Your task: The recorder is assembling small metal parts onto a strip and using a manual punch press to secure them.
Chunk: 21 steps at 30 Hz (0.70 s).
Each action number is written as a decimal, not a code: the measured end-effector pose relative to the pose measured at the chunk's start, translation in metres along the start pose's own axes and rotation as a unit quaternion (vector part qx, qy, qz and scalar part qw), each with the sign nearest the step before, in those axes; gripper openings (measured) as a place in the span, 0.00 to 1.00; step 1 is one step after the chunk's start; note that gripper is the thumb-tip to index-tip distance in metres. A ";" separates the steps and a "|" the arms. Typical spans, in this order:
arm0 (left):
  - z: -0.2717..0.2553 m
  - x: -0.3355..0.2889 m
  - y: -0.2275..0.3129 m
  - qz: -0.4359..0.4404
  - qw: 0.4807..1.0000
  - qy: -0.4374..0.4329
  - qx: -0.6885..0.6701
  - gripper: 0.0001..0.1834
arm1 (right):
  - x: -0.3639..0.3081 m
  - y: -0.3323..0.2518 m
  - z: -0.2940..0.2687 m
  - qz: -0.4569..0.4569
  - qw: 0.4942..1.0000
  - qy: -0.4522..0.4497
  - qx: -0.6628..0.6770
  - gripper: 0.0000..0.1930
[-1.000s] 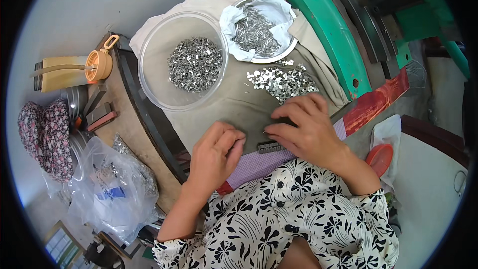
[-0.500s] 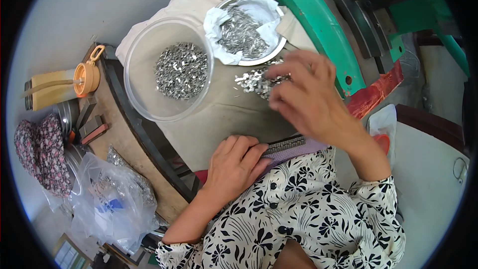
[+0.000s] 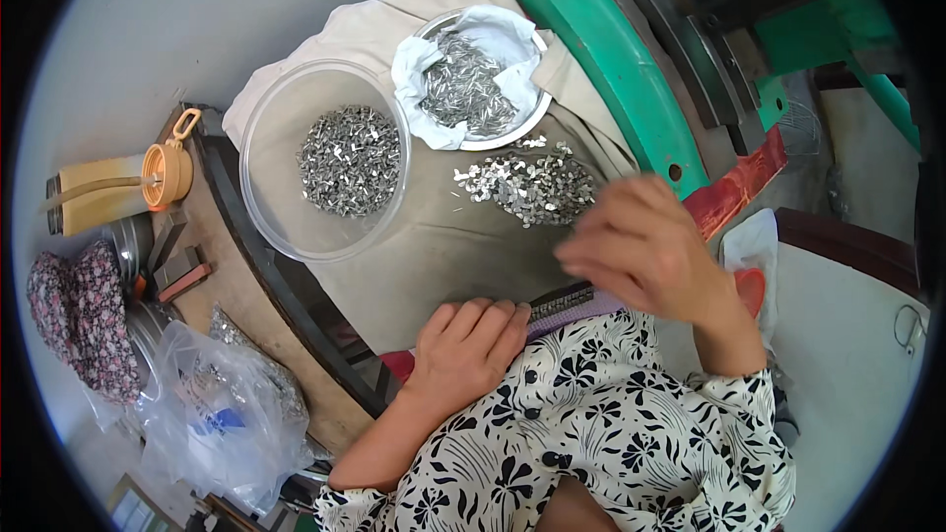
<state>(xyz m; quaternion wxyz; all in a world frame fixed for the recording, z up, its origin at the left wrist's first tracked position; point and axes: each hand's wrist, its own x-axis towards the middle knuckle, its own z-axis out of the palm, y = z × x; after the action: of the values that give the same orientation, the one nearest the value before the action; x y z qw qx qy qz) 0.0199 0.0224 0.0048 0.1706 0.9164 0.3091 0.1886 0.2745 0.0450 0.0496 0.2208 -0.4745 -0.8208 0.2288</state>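
Observation:
At the table's near edge lies a narrow dark strip [image 3: 564, 304] with small metal pieces set along it. My left hand [image 3: 468, 347] rests over the left end of this strip, its fingers bent and close together. Above the strip's right end is my right hand [image 3: 645, 251], thumb and fingertips pinched together and slightly blurred. Whatever may be between those fingertips is too small to make out. A loose pile of small flat silvery metal pieces [image 3: 532, 187] lies on the beige cloth just beyond my right hand.
A clear plastic tub [image 3: 258, 212] of short metal bits stands at left. A metal bowl [image 3: 540, 116] lined with white cloth holds thin metal pins. The green machine [image 3: 601, 59] bounds the right. Plastic bags [image 3: 222, 414] and an orange-lidded bottle [image 3: 168, 175] sit at far left.
My right hand has come from the metal pile back toward me, its spread fingers now pinched, uncovering the pile. My left hand stays on the strip. The view has shifted slightly.

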 end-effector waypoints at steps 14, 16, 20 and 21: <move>-0.007 -0.022 -0.009 -0.092 0.993 0.006 -0.071 0.20 | -0.065 -0.007 0.047 -0.044 0.983 0.107 -0.146 0.14; -0.009 -0.023 -0.010 -0.110 0.992 0.029 -0.049 0.18 | -0.058 -0.008 0.046 -0.045 0.979 0.125 -0.157 0.14; -0.004 -0.018 -0.012 -0.165 0.983 0.037 -0.067 0.18 | -0.047 0.002 0.053 -0.003 0.986 0.126 -0.112 0.17; 0.000 -0.020 -0.014 -0.191 0.974 0.068 -0.104 0.18 | -0.048 0.003 0.055 -0.004 0.985 0.128 -0.114 0.17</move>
<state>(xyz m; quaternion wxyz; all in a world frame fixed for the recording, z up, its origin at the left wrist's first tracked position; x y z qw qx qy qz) -0.0019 0.0203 -0.0058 0.2762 0.8028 0.4678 0.2457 0.2667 -0.0053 -0.0030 0.2696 -0.5186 -0.8084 0.0703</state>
